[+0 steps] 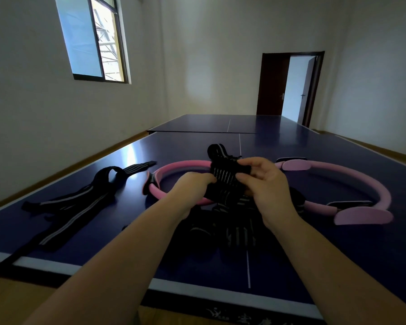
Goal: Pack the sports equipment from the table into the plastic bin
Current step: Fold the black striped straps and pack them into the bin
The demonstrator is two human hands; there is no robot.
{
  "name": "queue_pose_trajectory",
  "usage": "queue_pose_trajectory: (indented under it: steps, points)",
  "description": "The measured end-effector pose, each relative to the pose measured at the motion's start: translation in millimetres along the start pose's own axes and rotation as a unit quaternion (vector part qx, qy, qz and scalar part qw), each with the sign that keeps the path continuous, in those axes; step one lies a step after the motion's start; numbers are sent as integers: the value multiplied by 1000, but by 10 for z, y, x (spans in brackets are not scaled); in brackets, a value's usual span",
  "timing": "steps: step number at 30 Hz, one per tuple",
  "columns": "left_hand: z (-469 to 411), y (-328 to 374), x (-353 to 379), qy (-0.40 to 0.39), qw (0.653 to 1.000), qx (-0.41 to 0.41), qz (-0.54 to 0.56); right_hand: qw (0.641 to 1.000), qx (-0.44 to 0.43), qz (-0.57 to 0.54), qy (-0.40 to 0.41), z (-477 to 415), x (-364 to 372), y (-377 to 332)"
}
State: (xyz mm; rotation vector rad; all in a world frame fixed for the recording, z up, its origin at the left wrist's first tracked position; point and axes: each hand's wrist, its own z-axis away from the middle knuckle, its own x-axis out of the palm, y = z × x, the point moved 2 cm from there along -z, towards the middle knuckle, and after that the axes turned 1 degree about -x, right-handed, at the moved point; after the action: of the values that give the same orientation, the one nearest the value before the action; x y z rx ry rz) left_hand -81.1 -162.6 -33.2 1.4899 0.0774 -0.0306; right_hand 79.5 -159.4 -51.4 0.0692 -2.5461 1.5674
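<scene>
Both hands hold one black wrap with grey stripes (pixel 223 178) above the middle of the blue table (pixel 80 231). My left hand (pixel 190 191) grips its left edge and my right hand (pixel 265 184) pinches its right edge. Beneath them lies a pile of similar black striped wraps (pixel 232 228). A pink ring (pixel 171 170) lies behind my left hand, partly hidden. A second, paler pink ring with padded handles (pixel 366 184) lies to the right. Long black striped straps (pixel 73 200) sprawl on the left. No plastic bin is in view.
The table's white-edged near rim (pixel 197 289) runs across the bottom. A second blue table (pixel 220 124) adjoins at the far end. A window (pixel 94 38) is in the left wall and an open doorway (pixel 298 87) at the back right.
</scene>
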Motion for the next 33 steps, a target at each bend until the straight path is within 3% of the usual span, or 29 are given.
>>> queue_pose_trajectory:
  steps: [3,6,8,13,16,19,21,24,26,29,33]
  points:
    - [-10,-52,52,31,999,-20,18,991,-45,114,-55,64,29,8]
    - [-59,-113,94,34,993,-57,100,945,-86,302,-93,87,42,97]
    - [-63,-113,100,23,984,-69,162,921,-103,356,-123,114,63,141]
    - [-197,-164,-2,54,994,-50,82,957,-44,230,-173,78,64,188]
    - [-271,-179,-68,65,994,-49,72,947,-23,215,-238,75,96,240]
    - [-342,-221,-146,73,995,-29,62,943,-32,240,-228,87,124,287]
    - [-381,-261,-176,94,992,-20,80,904,-93,354,-219,109,154,353]
    - [-408,-302,-173,109,987,-25,117,784,-231,548,-180,139,287,456]
    - [-408,-326,-174,122,984,-30,130,725,-315,599,-126,115,375,494]
    - [-424,-370,-200,134,982,-21,132,719,-373,573,-123,-9,449,547]
    - [-477,-429,-198,128,989,10,76,734,-337,566,-168,-71,464,549]
